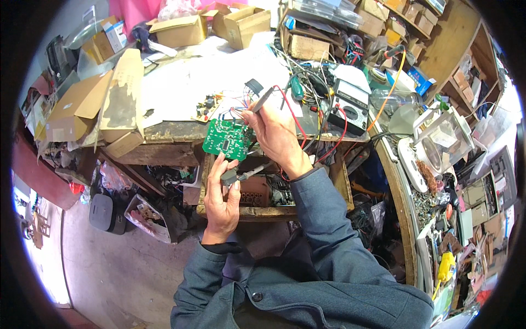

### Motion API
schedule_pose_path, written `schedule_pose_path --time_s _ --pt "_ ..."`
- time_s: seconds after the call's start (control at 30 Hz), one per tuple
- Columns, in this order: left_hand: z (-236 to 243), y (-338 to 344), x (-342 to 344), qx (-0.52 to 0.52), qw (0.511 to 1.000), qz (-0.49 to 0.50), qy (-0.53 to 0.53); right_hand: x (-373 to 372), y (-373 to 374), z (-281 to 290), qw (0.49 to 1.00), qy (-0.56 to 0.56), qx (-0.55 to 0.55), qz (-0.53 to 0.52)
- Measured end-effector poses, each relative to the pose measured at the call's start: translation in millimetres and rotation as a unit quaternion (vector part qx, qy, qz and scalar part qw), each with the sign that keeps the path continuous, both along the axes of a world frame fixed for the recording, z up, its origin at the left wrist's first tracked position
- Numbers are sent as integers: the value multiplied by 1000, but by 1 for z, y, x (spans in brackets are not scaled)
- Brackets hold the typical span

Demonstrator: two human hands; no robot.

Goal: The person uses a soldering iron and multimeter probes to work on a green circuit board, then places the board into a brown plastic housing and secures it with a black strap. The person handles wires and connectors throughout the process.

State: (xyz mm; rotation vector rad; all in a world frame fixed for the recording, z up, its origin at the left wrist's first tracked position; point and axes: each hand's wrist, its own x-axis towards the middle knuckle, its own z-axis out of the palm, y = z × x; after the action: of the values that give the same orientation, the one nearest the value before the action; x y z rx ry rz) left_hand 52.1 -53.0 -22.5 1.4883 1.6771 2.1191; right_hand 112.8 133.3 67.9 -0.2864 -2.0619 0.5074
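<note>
Green printed circuit board sits above the open drawer, at the workbench front edge. Left hand half-curled: fingertip at the board's lower edge, thumb and fingers about a dark plug-like piece. Right hand closed around a dark test probe; grip on board: cannot tell. Multimeter rests to the right; cardboard box behind.

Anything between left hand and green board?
Nothing visible. The left hand has fingertips right at the lower edge of the green board; a dark plug-like piece sits below, by the thumb.
</note>
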Motion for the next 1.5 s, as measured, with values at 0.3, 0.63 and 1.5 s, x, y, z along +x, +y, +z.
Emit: schedule_pose_path --time_s 0.3,0.63,1.5 --pt "-9 -1 -5 -21 1000 3 11 0 -6 2 999 -28 -27 -4" --pt "-7 0 -5 -11 999 17 25 -4 3 -10 992 49 -108 34" --pt "-6 -1 -6 -7 1000 21 23 -7 6 -13 997 54 -26 53"
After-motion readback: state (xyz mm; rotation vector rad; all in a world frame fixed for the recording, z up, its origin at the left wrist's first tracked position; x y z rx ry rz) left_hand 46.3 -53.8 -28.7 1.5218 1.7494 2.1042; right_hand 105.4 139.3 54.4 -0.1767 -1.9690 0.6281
